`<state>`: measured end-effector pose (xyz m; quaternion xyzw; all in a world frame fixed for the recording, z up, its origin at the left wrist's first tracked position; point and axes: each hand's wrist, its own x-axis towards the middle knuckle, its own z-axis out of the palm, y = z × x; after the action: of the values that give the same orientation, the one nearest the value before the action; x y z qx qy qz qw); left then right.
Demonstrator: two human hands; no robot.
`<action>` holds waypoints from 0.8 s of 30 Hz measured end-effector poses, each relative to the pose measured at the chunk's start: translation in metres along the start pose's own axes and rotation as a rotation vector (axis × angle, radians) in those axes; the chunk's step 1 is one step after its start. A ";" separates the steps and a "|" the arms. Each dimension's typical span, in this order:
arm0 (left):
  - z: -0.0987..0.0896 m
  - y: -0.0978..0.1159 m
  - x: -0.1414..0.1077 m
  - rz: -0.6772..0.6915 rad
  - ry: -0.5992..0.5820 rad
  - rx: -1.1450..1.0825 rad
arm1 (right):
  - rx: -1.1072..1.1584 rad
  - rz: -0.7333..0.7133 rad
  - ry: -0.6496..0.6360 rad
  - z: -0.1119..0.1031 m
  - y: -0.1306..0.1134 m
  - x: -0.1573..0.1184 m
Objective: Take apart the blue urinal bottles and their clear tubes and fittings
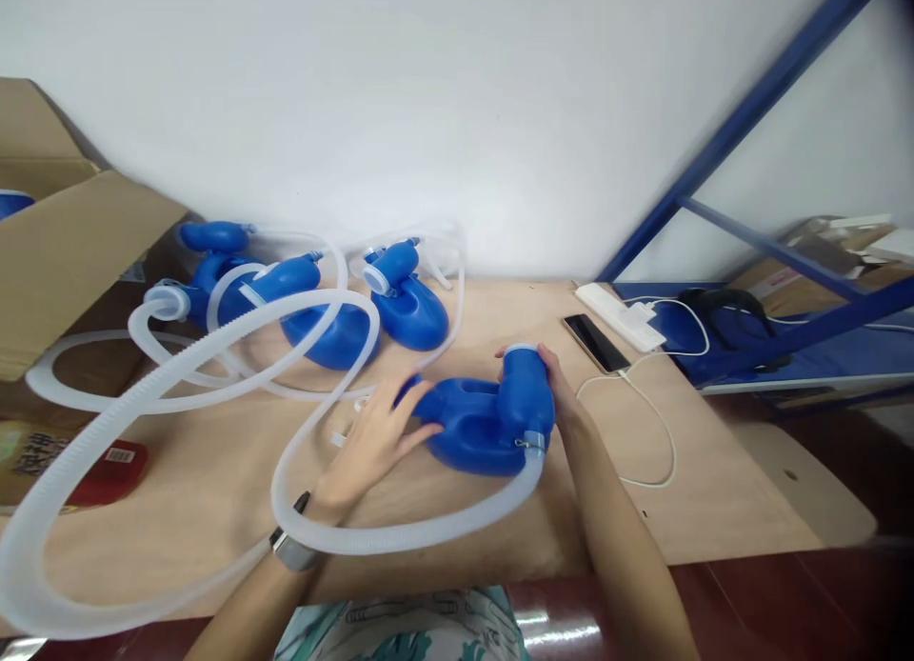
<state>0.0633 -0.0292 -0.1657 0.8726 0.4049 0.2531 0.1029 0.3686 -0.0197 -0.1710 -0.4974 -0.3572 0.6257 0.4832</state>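
Observation:
A blue plastic urinal bottle [475, 428] lies on its side on the wooden table in front of me. Its thick neck is turned up, with a white ring at the far end. A clear corrugated hose [428, 537] is fixed to the near end of the neck with a wire clamp. My right hand [555, 375] wraps round the neck from the right. On the left, my left hand [382, 442] has thumb and fingers round the bottle's tapered end; some fingertips are hidden. The hose loops over my left wrist, which wears a watch [294, 547].
Behind on the left are more blue bottles [410, 313] with coiled hoses. An open cardboard box [78, 213] and a red-based container [107, 470] stand at the left. A phone [594, 343], a white power strip [620, 316] and cables lie right. A blue metal frame [743, 99] rises beyond.

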 end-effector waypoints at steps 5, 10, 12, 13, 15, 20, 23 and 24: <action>0.005 -0.013 -0.007 0.039 0.028 -0.082 | 0.139 -0.051 0.208 0.004 -0.004 0.017; 0.010 -0.017 -0.009 -0.020 0.047 -0.029 | 0.217 -0.259 0.456 -0.001 -0.009 0.028; 0.006 -0.009 -0.007 0.011 0.028 -0.032 | 0.197 -0.348 0.484 0.003 -0.019 0.022; 0.002 -0.003 -0.006 0.016 0.019 -0.049 | 0.171 -0.397 0.478 0.009 -0.024 0.016; -0.009 0.010 -0.003 -0.006 0.018 -0.119 | 0.077 -0.471 0.416 0.030 -0.034 0.002; -0.032 0.034 0.008 -0.159 0.349 -0.565 | -0.209 -0.440 0.079 0.110 -0.041 -0.035; -0.041 0.032 0.013 -0.333 0.617 -0.838 | -0.156 -0.457 -0.123 0.140 -0.033 -0.042; -0.044 0.030 0.014 -0.391 0.644 -0.932 | -0.126 -0.464 -0.165 0.145 -0.028 -0.042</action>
<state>0.0671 -0.0390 -0.1117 0.5241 0.4151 0.6323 0.3916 0.2368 -0.0471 -0.0970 -0.3785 -0.5381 0.5130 0.5514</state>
